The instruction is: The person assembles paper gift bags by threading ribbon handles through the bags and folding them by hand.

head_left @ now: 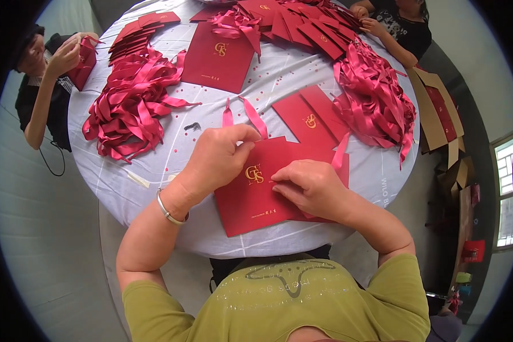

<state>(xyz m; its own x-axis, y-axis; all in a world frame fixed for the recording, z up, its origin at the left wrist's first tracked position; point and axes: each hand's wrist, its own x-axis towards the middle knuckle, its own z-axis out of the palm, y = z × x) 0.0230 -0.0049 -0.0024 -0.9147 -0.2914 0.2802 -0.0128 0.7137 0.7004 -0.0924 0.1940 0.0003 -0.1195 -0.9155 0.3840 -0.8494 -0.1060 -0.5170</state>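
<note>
L hand (225, 151): thumb + index nearly tog. at top edge of red bag (239, 196); can't tell if gripping bag or ribbon.
R hand (310, 185): part-open, fingers bent, tips on bag face; hold unclear.
Red bag: flat nr. front edge of table (245, 242), under both hands.
Pink ribbon (253, 117): just beyond bag's top.
Ribbon heaps (134, 105): 2, L + R.

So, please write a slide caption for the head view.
Left hand and right hand at a flat, gold-printed red paper bag; glossy pink ribbon heaps beyond.
</note>
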